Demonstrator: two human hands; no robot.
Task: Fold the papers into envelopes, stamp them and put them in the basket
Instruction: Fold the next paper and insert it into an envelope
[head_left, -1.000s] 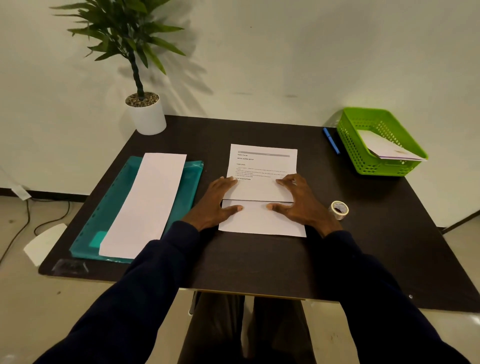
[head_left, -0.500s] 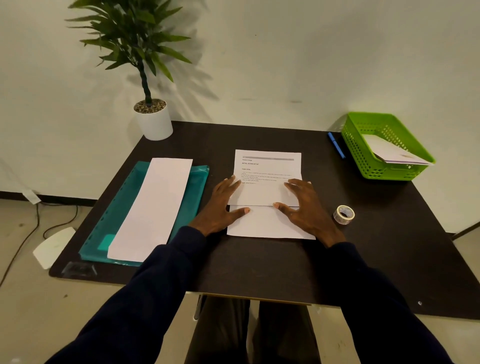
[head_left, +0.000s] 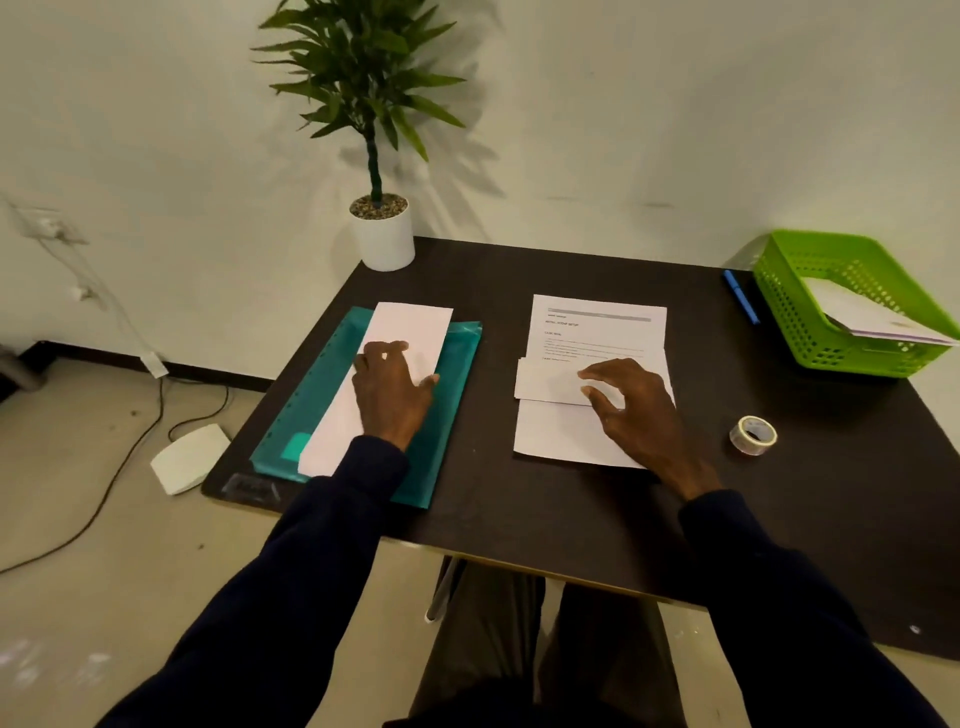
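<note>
From my head view: a moment ago both hands pressed the crease on the printed sheet at centre right. Now my left hand has crossed to centre left and lies flat, fingers straight, on the long white paper on the teal folder. My right hand rests loosely bent on the folded flap, gripping nothing. I judge the first fold done. The basket sits far right on the counter.
</note>
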